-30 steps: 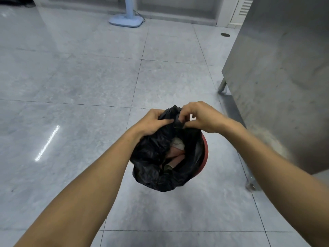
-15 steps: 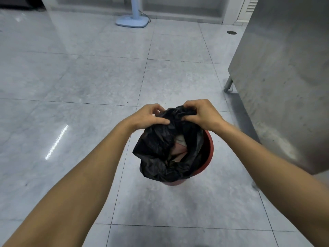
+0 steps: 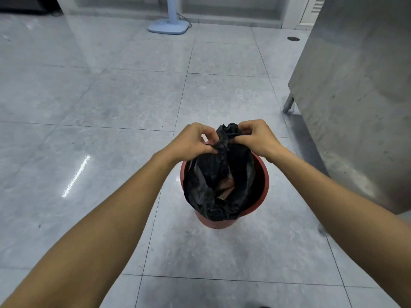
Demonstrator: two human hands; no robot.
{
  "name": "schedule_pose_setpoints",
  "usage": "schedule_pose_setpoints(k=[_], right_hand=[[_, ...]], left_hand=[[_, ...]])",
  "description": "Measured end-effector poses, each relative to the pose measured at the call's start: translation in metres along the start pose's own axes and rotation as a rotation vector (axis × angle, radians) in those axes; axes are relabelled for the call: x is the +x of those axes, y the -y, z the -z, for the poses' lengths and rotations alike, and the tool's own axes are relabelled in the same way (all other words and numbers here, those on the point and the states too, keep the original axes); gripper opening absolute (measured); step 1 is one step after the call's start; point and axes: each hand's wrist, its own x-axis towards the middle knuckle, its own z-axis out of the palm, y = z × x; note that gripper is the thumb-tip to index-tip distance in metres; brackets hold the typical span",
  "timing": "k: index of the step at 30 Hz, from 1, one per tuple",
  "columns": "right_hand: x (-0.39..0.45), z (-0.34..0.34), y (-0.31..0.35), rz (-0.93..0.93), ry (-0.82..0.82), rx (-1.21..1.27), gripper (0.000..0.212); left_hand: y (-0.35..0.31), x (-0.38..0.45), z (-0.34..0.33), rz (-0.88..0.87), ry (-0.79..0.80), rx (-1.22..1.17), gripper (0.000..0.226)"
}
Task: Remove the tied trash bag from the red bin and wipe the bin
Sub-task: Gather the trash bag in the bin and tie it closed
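The left hand [image 3: 192, 140] sits just left of the frame's centre with its fingers curled, pinching the gathered black plastic at the neck of the trash bag [image 3: 213, 181]; the right hand [image 3: 255, 136] is just beside it on the right, its fingers likewise curled and gripping the same bunched plastic from the other side; the two hands nearly meet over the twisted top of the bag, which pokes up between them as a crumpled black tuft. Both forearms run in from the lower corners of the frame, bare, and converge on the bag.

Below the hands the bag hangs down into the red bin [image 3: 265, 176], in the centre of the frame; the plastic is drawn up on the far side and slack on the near side, where a gap in the bag shows something pale and pinkish inside, too dim to name; the bin's red rim shows to the left and right of the bag, and its lower wall shows beneath.

The bin stands upright on a grey tiled floor [image 3: 100, 103]; a stainless steel cabinet [image 3: 355, 85] on a short metal leg fills the right edge of the frame; a pale blue fan base [image 3: 169, 26] stands on the floor at upper centre.
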Motion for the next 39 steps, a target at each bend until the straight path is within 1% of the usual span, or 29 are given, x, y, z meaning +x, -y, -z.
schedule_pose_setpoints(k=[3,5,7,10,11,13,15,16,19,21,23,24,26,28,31,34,36,39], right_hand=[[-0.005,0.002,0.002,-0.051,0.117,0.155,0.004],[-0.007,0.005,0.003,-0.059,0.205,0.221,0.010],[-0.009,0.008,0.003,-0.074,0.265,0.253,0.002],[-0.010,0.008,0.005,-0.037,0.241,0.132,0.029],[-0.009,0.006,0.006,-0.021,0.210,0.079,0.033],[-0.007,0.002,0.007,0.007,0.150,0.005,0.031],[-0.005,-0.002,0.007,0.013,0.091,-0.020,0.025],[-0.004,-0.003,0.006,0.011,0.067,-0.025,0.021],[-0.003,-0.002,0.002,-0.019,0.017,-0.026,0.015],[-0.002,0.000,0.000,-0.040,0.007,0.004,0.017],[-0.002,0.001,0.000,-0.055,-0.001,0.020,0.019],[-0.002,0.001,0.000,-0.060,-0.004,0.028,0.019],[-0.001,0.002,0.000,-0.070,-0.010,0.038,0.021],[0.000,0.003,0.000,-0.077,-0.013,0.034,0.023],[-0.001,0.003,0.000,-0.088,-0.012,0.039,0.023],[-0.002,0.003,-0.001,-0.082,0.000,0.046,0.023],[-0.004,0.004,0.001,-0.071,0.011,0.047,0.023],[-0.008,0.005,0.002,-0.060,0.053,0.069,0.019]], left_hand=[[0.004,0.003,-0.014,-0.010,-0.143,-0.052,0.029],[0.007,0.005,-0.019,0.021,-0.211,-0.067,0.033],[0.009,0.007,-0.021,0.067,-0.246,-0.084,0.031],[0.009,0.006,-0.020,0.111,-0.198,-0.173,0.017],[0.009,0.006,-0.019,0.117,-0.164,-0.219,0.012],[0.008,0.003,-0.013,0.119,-0.078,-0.323,0.008],[0.006,-0.003,-0.004,0.124,-0.001,-0.387,0.015],[0.004,-0.007,0.001,0.117,0.024,-0.375,0.019],[-0.011,-0.018,0.018,0.014,0.090,-0.158,0.035],[-0.027,-0.026,0.030,-0.061,0.224,0.002,0.053],[-0.042,-0.036,0.033,-0.081,0.374,0.220,0.067],[-0.046,-0.042,0.029,-0.109,0.419,0.347,0.071],[-0.048,-0.054,0.014,-0.211,0.437,0.577,0.073],[-0.044,-0.063,-0.001,-0.296,0.398,0.722,0.069],[-0.028,-0.065,-0.006,-0.316,0.268,0.773,0.047],[-0.016,-0.062,-0.011,-0.321,0.136,0.698,0.022],[-0.011,-0.058,-0.016,-0.299,0.062,0.606,0.018],[-0.003,-0.050,-0.020,-0.225,-0.059,0.402,0.015]])
